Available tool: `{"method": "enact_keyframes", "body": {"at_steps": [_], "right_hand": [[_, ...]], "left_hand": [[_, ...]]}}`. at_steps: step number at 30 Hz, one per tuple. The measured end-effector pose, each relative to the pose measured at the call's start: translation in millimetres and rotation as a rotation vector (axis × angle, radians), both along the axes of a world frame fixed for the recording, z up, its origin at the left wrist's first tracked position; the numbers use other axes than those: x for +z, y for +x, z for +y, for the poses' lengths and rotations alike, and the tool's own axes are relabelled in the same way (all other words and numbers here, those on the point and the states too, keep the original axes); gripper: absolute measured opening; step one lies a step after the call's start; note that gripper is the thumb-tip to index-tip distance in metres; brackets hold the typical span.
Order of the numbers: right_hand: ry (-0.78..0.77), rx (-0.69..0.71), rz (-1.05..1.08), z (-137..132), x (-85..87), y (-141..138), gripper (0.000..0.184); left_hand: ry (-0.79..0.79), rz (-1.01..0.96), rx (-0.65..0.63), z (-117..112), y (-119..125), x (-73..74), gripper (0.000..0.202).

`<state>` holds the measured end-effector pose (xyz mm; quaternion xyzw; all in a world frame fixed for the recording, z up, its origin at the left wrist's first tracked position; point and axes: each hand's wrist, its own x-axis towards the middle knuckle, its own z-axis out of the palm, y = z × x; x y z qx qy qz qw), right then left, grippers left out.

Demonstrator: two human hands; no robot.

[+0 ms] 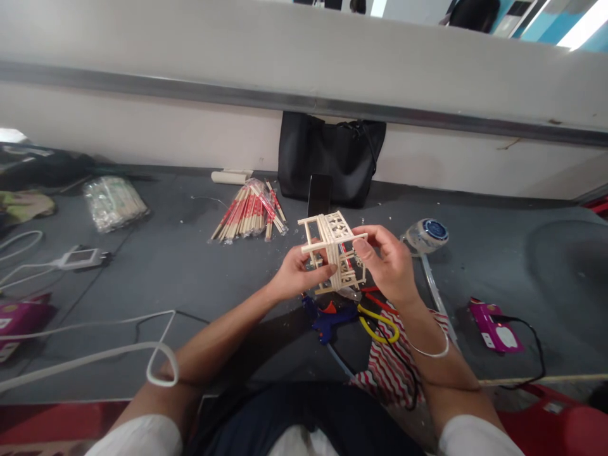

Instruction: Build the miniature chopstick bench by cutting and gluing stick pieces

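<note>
A small pale wooden frame built of sticks (334,272), with lattice-like cut patterns in its sides, is held up tilted above the table. My left hand (304,273) closes on its left side, thumb across the upright sticks. On the right, my right hand (387,259) pinches the end of an upper stick between thumb and fingers. Below the frame lies a blue glue gun (327,320) with an orange trigger. Beside the gun are yellow-handled scissors (380,329), resting by a red-and-white striped cloth (382,367).
Chopsticks in red wrappers (249,212) lie in a pile at the back, near a clear packet (114,202). A black bag (332,158) leans on the wall behind a phone (320,195). To the right stand a glass jar (425,236) and a purple box (494,326). White cables (95,361) cross the left.
</note>
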<state>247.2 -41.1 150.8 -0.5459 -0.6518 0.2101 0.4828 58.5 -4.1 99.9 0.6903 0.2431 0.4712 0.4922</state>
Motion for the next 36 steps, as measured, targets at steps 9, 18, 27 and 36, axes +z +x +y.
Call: {"method": "enact_keyframes", "body": {"at_steps": [9,18,27,36], "right_hand": [[-0.306,0.178,0.163,4,7.1,5,0.040],[-0.248,0.062,0.293,0,10.9,9,0.029],[-0.044,-0.025,0.079,-1,13.3,17,0.021],[-0.046,0.064,-0.082,-8,21.6,11,0.016]], "left_hand": [[0.616,0.406,0.028,4,4,-8.3,0.013],[0.612,0.344,0.063,13,-5,-1.2,0.010],[0.160,0.259,-0.025,18,-19,13.2,0.016],[-0.047,0.050,0.093,16,-14,11.3,0.040]]}}
